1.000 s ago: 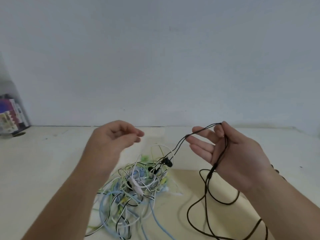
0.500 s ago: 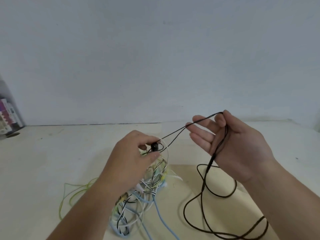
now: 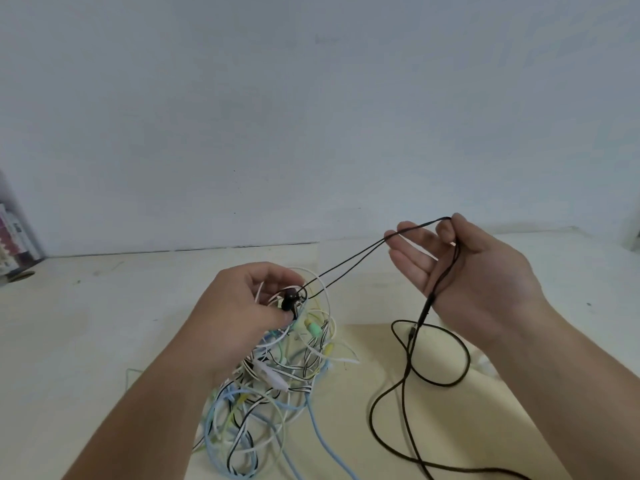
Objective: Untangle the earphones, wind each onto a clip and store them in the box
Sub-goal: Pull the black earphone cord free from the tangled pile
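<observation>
A tangle of earphone cables [image 3: 277,386] in white, light blue, green and yellow lies on the table in the middle. My left hand [image 3: 239,313] pinches the black earbuds [image 3: 289,301] just above the tangle. Two black cable strands [image 3: 346,270] run taut from there up to my right hand [image 3: 464,275], which holds the black cable hooked over thumb and forefinger, other fingers spread. The rest of the black cable [image 3: 408,386] hangs down from the right palm and loops on the table. No clip or box is in view.
The pale table [image 3: 86,341] meets a white wall at the back. A cream sheet [image 3: 363,427] lies under the cables at the right. Books or packets [image 3: 14,240] stand at the far left edge.
My left hand came in from the left, closed on the black earbuds and lifted them slightly. The black strands pulled taut toward the right hand, which rose a little.
</observation>
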Available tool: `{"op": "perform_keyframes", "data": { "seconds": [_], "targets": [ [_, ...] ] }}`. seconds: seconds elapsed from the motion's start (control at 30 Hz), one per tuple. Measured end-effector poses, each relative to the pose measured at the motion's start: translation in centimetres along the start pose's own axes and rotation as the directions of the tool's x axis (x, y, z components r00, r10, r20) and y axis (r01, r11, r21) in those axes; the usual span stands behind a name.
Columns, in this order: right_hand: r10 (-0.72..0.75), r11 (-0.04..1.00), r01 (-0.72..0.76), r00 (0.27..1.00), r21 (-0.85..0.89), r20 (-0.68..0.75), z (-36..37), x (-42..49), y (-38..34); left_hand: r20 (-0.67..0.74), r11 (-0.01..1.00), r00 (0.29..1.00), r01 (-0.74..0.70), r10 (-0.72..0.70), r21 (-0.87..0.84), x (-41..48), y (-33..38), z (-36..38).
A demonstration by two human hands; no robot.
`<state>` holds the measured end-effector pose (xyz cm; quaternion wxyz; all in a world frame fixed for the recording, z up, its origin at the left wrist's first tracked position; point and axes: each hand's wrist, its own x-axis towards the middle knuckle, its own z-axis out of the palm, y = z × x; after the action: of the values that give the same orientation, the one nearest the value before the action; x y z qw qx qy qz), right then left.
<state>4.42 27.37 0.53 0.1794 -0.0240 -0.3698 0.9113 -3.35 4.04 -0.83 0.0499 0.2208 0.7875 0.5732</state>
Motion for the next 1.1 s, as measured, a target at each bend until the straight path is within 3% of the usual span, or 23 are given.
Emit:
{"op": "perform_keyframes", "data": {
  "seconds": [0.33,0.47,0.63,0.77,0.97,1.1],
  "targets": [
    [-0.020,1.000,0.019,0.998,-0.012,-0.057,-0.14,0.15,-0.28,0.012,0.992,0.997,0.076,-0.075,-0.099,0.17,0.05,-0.58],
    [-0.023,0.999,0.021,0.998,-0.025,-0.058,-0.33,0.14,-0.23,-0.090,0.994,0.990,0.109,-0.111,-0.026,0.46,-0.01,-0.12],
    [-0.030,0.999,0.029,0.998,-0.014,-0.052,-0.59,0.35,-0.36,-0.028,0.984,0.998,0.066,-0.062,0.164,-0.19,0.32,-0.04],
    [-0.032,0.999,0.032,0.998,0.001,-0.061,-0.58,0.53,-0.33,0.101,0.974,0.990,0.074,-0.098,0.215,-0.12,0.11,-0.36],
    [-0.029,1.000,0.029,0.997,0.002,-0.075,-0.49,0.34,-0.30,0.141,0.952,0.989,0.008,-0.054,0.305,-0.39,-0.13,-0.17],
    [-0.043,0.999,0.043,0.995,-0.009,-0.089,-0.41,0.16,-0.55,0.053,0.949,0.999,-0.014,-0.003,0.315,-0.03,-0.42,-0.03]
  ]
}}
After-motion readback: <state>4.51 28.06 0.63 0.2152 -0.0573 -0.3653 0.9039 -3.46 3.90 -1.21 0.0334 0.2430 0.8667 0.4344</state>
